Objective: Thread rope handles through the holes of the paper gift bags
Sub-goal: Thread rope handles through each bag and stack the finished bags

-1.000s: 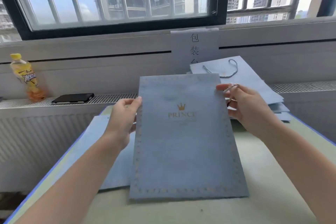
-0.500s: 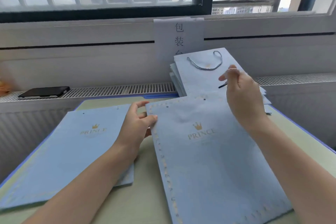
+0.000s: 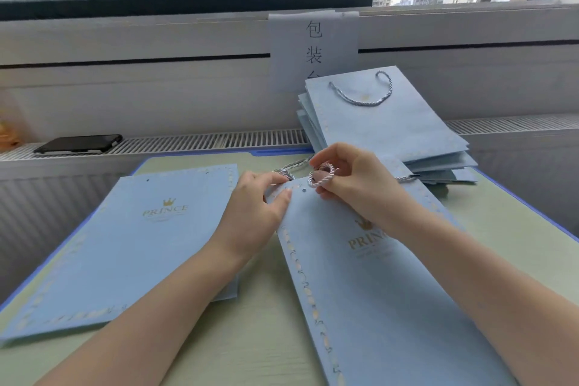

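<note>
A flat light-blue paper gift bag (image 3: 360, 291) with a gold crown print lies in front of me on the table, its top edge with small holes facing away. My left hand (image 3: 257, 213) pinches that top edge near a hole. My right hand (image 3: 354, 185) holds a pale twisted rope handle (image 3: 322, 177), looped round its fingers just above the bag's top. The rope's ends trail left and right behind my hands.
Another flat blue bag (image 3: 125, 247) lies to the left. A stack of bags (image 3: 385, 125), the top one with a rope handle, leans at the back right. A black phone (image 3: 78, 144) rests on the radiator grille. A paper sign (image 3: 313, 47) hangs on the wall.
The bag has come down flat onto the table. My right hand dropped to its top edge with the rope, and my left hand moved up to pinch the edge.
</note>
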